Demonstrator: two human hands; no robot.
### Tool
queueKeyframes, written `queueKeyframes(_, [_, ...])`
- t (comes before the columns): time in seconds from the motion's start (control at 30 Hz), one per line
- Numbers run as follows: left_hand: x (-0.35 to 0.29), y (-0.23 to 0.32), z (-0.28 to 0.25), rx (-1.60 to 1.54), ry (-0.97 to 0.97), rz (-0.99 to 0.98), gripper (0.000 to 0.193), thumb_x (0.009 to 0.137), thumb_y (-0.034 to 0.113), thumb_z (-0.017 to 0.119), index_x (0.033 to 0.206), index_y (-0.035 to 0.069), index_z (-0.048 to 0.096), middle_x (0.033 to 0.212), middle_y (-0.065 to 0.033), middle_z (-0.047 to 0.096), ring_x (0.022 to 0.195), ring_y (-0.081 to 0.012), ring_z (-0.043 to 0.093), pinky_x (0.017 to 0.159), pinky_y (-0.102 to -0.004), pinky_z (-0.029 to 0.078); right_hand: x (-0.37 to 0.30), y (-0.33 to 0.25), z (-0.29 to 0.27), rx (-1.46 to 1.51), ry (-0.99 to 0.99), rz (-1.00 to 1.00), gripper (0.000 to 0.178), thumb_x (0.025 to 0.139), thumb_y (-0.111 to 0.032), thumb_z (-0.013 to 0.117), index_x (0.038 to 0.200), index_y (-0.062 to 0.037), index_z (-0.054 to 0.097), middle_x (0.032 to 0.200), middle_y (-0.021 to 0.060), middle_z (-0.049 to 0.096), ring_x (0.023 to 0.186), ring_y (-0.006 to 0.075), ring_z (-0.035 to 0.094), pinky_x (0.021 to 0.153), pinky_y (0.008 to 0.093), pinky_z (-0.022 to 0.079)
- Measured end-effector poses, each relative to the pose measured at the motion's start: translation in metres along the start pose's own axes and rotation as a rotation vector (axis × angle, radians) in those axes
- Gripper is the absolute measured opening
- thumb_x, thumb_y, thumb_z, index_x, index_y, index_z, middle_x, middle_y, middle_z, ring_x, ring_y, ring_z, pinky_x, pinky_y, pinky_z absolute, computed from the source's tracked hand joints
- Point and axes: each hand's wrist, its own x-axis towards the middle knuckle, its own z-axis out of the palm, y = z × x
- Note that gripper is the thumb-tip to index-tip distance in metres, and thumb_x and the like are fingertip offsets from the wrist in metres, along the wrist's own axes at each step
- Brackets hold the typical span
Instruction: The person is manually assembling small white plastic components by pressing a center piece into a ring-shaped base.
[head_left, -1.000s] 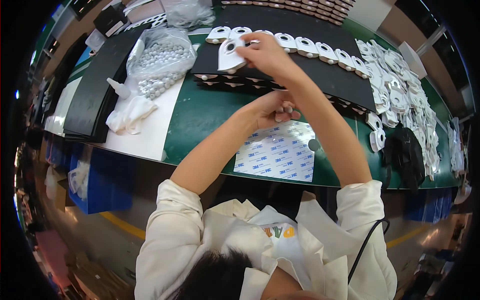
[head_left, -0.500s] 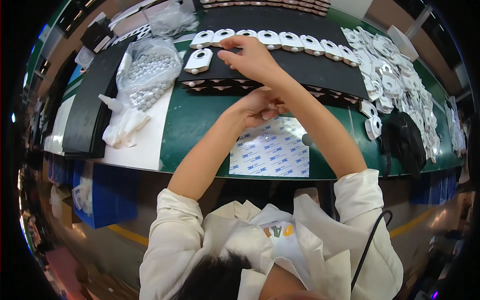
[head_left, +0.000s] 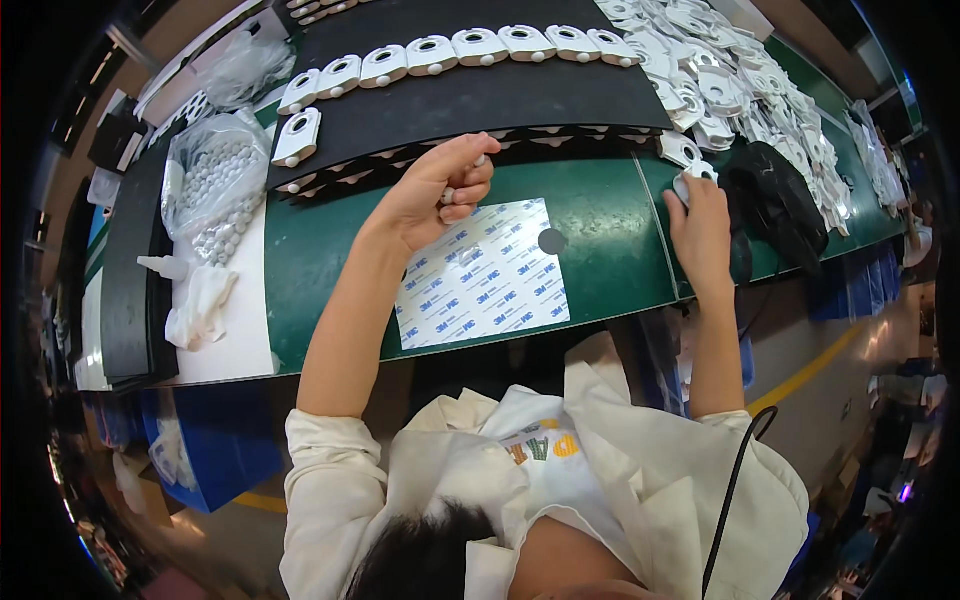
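My left hand (head_left: 437,195) is raised over the green table with its fingers curled round small white balls (head_left: 447,196), which show between the fingers. At the right, my right hand (head_left: 704,228) has its thumb and fingers closed on a white plastic part (head_left: 705,172), mostly covered by the hand. Just beyond it lies another white part (head_left: 680,149). A row of similar white parts (head_left: 430,55), each with a round hole and a white ball at its near end, lines the black board (head_left: 480,100). One single part (head_left: 297,138) sits nearer at the board's left end.
A printed white sheet (head_left: 485,275) lies in front of me, a grey disc (head_left: 552,242) at its edge. At left are a bag of white balls (head_left: 210,175), a small bottle (head_left: 163,266) and a white cloth (head_left: 200,308). A heap of parts (head_left: 720,85) and a black bag (head_left: 775,200) occupy the right.
My right hand has left the board's left part and reached far right to the loose white parts. My left hand no longer lies beneath the right arm. The view has shifted.
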Motion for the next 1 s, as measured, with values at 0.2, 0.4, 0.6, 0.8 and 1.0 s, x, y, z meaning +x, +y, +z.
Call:
queueKeyframes(0.2, [0.003,-0.005,-0.010,0.143,0.009,0.086,0.023,0.084,0.031,0.062,0.081,0.010,0.053,0.063,0.0039,0.047,0.049,-0.0012,0.031,0.037,-0.0140,0.020,-0.028,-0.035,-0.023,0.190,-0.155,0.084,0.030,0.073,-0.019,0.070,0.092,-0.0011,0.055,0.082,0.0132,0.055,0.078,0.0298,0.050,0.068,0.0374,0.041])
queueKeyframes(0.4, [0.002,-0.002,-0.012,0.096,0.029,0.083,0.035,0.080,0.037,0.064,0.094,0.006,0.057,0.070,0.0028,0.048,0.050,-0.0007,0.028,0.037,-0.0134,0.020,-0.014,-0.027,-0.042,0.305,-0.421,0.046,0.044,0.067,-0.016,0.073,0.106,-0.0032,0.057,0.075,0.0088,0.052,0.072,0.0258,0.049,0.065,0.0352,0.041])
queueKeyframes(0.6, [0.001,0.001,-0.013,0.045,0.001,0.170,0.042,0.083,0.033,0.062,0.112,0.004,0.055,0.076,-0.0001,0.053,0.051,-0.0006,0.030,0.036,-0.0124,0.021,0.011,-0.049,-0.051,0.040,-0.463,-0.301,0.029,0.070,-0.011,0.068,0.098,-0.0039,0.062,0.072,0.0095,0.052,0.071,0.0253,0.049,0.064,0.0351,0.041])
queueKeyframes(0.8, [0.002,0.002,-0.019,-0.028,-0.031,0.283,0.029,0.081,0.019,0.066,0.107,0.006,0.059,0.086,-0.0020,0.060,0.050,0.0002,0.032,0.036,-0.0123,0.023,0.015,-0.096,-0.026,0.694,-0.355,-0.226,0.013,0.081,-0.005,0.059,0.094,-0.0017,0.061,0.081,0.0071,0.059,0.071,0.0166,0.054,0.063,0.0272,0.043])
queueKeyframes(1.0, [0.005,0.003,-0.020,-0.071,-0.011,0.298,0.023,0.081,0.017,0.066,0.099,0.005,0.059,0.089,-0.0033,0.061,0.050,0.0005,0.032,0.036,-0.0134,0.022,-0.002,-0.131,0.019,1.361,-0.780,0.108,0.016,0.087,-0.007,0.053,0.102,-0.0009,0.053,0.088,0.0035,0.059,0.076,0.0071,0.054,0.069,0.0211,0.045])
